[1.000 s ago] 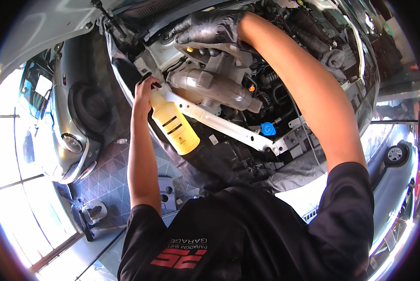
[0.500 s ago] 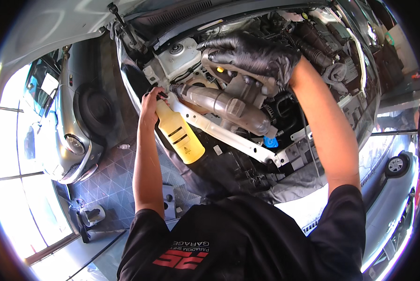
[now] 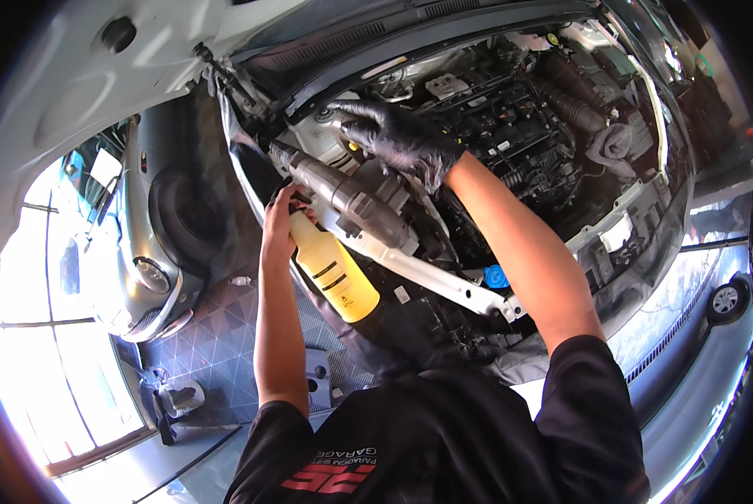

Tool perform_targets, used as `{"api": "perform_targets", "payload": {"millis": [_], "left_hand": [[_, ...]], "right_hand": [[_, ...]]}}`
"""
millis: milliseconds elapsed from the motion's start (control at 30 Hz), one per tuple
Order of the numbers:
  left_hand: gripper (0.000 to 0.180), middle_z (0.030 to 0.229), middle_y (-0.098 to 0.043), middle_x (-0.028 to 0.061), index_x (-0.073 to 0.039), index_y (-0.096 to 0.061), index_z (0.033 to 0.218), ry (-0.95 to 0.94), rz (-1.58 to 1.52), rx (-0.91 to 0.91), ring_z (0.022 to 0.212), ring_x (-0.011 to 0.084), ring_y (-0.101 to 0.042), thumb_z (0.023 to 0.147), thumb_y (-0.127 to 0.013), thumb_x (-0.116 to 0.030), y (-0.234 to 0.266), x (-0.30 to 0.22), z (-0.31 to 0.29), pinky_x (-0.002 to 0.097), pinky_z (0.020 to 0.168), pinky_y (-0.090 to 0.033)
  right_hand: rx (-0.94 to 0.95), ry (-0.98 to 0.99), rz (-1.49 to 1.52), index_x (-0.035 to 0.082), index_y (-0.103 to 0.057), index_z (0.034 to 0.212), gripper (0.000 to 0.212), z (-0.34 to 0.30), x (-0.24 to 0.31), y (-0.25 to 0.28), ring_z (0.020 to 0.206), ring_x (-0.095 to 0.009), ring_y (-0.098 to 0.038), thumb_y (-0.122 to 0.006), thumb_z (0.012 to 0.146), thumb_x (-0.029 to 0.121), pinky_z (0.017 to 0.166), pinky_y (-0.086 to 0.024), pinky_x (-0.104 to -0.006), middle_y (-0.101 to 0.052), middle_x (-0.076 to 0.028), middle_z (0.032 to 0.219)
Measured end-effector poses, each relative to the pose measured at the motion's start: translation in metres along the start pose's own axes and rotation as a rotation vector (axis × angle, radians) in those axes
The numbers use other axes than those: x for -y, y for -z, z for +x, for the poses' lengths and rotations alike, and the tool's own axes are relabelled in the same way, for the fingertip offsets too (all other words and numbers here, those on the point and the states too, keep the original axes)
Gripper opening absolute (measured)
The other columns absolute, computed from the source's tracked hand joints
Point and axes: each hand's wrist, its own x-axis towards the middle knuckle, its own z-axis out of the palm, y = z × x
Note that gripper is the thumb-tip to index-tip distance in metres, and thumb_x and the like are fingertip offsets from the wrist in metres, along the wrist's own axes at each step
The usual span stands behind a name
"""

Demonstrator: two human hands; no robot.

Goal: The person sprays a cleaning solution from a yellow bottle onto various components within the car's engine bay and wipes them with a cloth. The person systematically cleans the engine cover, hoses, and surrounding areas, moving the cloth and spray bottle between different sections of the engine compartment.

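Note:
My bare left hand (image 3: 280, 220) is closed round the black top of a spray bottle (image 3: 339, 275) filled with yellow liquid. The bottle hangs tilted at the front left edge of the engine bay. My right hand (image 3: 400, 144), in a black glove, grips the upper side of a dusty grey plastic duct-like engine part (image 3: 353, 200). That part is over the left side of the bay, its tubular end pointing to the far left, close above my left hand. Some of my right fingers reach past it, and the gripping ones are partly hidden.
The dark engine (image 3: 511, 126) lies exposed right of my glove. A blue cap (image 3: 495, 276) sits behind the pale front crossmember (image 3: 418, 273). A grey rag (image 3: 618, 144) rests at the bay's right. The raised hood (image 3: 65, 67) hangs upper left; a parked car (image 3: 154, 244) stands left.
My right hand has carried the grey duct-like part leftward, uncovering the engine. The spray bottle stays in my left hand beside the front left edge. The view has shifted slightly.

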Motion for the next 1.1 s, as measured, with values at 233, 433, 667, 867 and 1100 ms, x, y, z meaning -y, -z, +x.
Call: {"api": "perform_targets", "payload": {"millis": [233, 433, 667, 867, 1100], "left_hand": [[0.036, 0.080, -0.065, 0.0098, -0.001, -0.065, 0.104, -0.057, 0.143, 0.094, 0.058, 0.0193, -0.061, 0.099, -0.060, -0.036, -0.019, -0.010, -0.006, 0.0365, 0.053, -0.054], [0.023, 0.083, -0.061, 0.0076, -0.005, -0.065, 0.103, -0.106, 0.488, 0.211, 0.055, 0.0176, -0.059, 0.093, -0.062, -0.026, -0.094, -0.035, 0.011, 0.0328, 0.049, -0.052], [0.027, 0.070, -0.055, 0.0122, 0.002, -0.059, 0.093, -0.159, 0.973, 0.133, 0.052, 0.0234, -0.059, 0.079, -0.066, -0.019, -0.183, -0.056, 0.125, 0.0389, 0.046, -0.049], [0.025, 0.075, -0.063, 0.0191, 0.004, -0.062, 0.082, 0.025, 1.191, 0.209, 0.053, 0.0284, -0.060, 0.077, -0.067, -0.020, -0.211, -0.046, 0.242, 0.0442, 0.050, -0.050], [0.033, 0.060, -0.058, 0.0125, -0.001, -0.062, 0.071, 0.019, 1.315, 0.185, 0.048, 0.0258, -0.057, 0.091, -0.063, -0.027, -0.236, -0.021, 0.285, 0.0422, 0.047, -0.049]], "right_hand": [[-0.153, 0.125, 0.008, 0.011, -0.060, 0.136, 0.042, -0.069, -0.015, 0.044, 0.080, -0.019, -0.068, -0.064, 0.099, 0.031, 0.075, -0.055, -0.0342, -0.073, -0.013, 0.095], [-0.305, -0.029, -0.126, 0.007, -0.056, 0.139, 0.044, -0.111, -0.020, 0.109, 0.108, -0.023, -0.068, -0.064, 0.099, 0.024, 0.094, -0.052, -0.0353, -0.071, -0.017, 0.118], [-0.259, -0.149, -0.124, 0.005, -0.050, 0.144, 0.054, -0.078, -0.078, 0.166, 0.100, -0.021, -0.069, -0.060, 0.101, 0.035, 0.087, -0.056, -0.0336, -0.071, -0.017, 0.118], [-0.132, -0.302, -0.117, 0.005, -0.049, 0.144, 0.055, -0.018, -0.050, 0.200, 0.083, -0.019, -0.069, -0.060, 0.100, 0.035, 0.062, -0.058, -0.0314, -0.070, -0.013, 0.114], [0.108, 0.068, -0.573, 0.006, -0.070, 0.108, 0.035, 0.061, -0.064, 0.224, 0.100, -0.028, -0.067, -0.049, 0.094, 0.031, 0.087, -0.050, -0.0415, -0.071, -0.017, 0.110]]}}
